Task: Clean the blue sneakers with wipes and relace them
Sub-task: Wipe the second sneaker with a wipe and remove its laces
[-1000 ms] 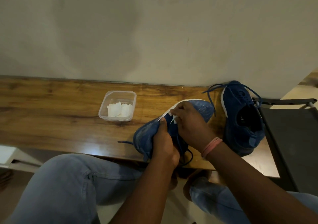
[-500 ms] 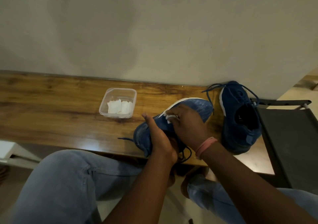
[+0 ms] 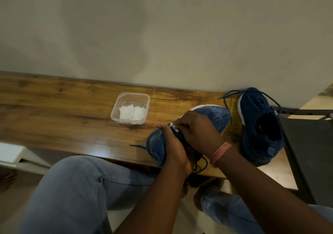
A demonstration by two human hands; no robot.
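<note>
1. While the left hand (image 3: 173,147) clamps the near sneaker (image 3: 219,116) at its heel end, fingers curled round the collar with the thumb up, the shoe sits pinned at the table (image 3: 63,118) front edge, toe at about 1 o'clock. My read: that grip keeps it from sliding under the rubbing.
2. Right hand (image 3: 197,129) comes over the top, fingers bunched on a small white wipe (image 3: 174,125) and pressing it to the upper near the lace area. Only a sliver of wipe shows between the knuckles.
3. Second sneaker (image 3: 259,125) sits at 3 o'clock of the held one, just beside it and upright, opening facing up, lace (image 3: 232,93) trailing loose toward 11 o'clock. Likely parked within reach for its turn.
4. Clear tub (image 3: 130,107) sits at 10 o'clock of the held shoe, lid off, near but apart, which probably keeps spare wipes (image 3: 132,112) grabbable one-handed.
5. A dark lace end (image 3: 137,146) pokes out at 9 o'clock of the heel, so relacing isn't done on this shoe.
6. Counts:
 - Sneakers: 2.
 - Tubs: 1.
 - Wipes in hand: 1.
 - Wipes in the tub: looks like 2 folded pieces, but stacked layers can't be ruled out.
 - Hands: 2, both busy.
 - Pink band (image 3: 219,152): 1, on the right wrist.
</note>
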